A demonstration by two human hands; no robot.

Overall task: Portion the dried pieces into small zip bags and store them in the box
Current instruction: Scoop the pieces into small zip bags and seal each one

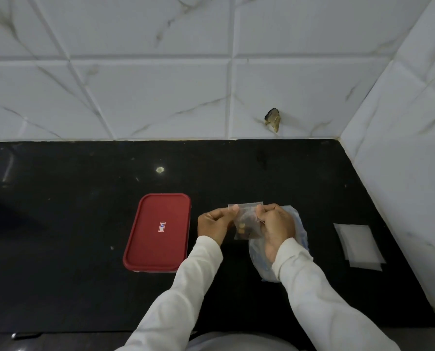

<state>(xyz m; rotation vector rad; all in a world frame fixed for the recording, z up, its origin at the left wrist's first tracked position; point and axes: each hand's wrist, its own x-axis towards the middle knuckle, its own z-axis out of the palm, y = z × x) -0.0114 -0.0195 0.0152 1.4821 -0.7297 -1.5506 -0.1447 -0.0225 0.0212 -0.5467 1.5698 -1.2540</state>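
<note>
The pieces (241,226) in the small bag (247,216) are too small to identify.

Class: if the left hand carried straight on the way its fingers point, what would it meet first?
The left hand pinches the small zip bag; past that, it would probably meet the right hand, holding the bag's opposite edge at seemingly similar height.

The box (157,233) lies left of the zip bag (245,221), the spare bags (359,245) to its right.
</note>
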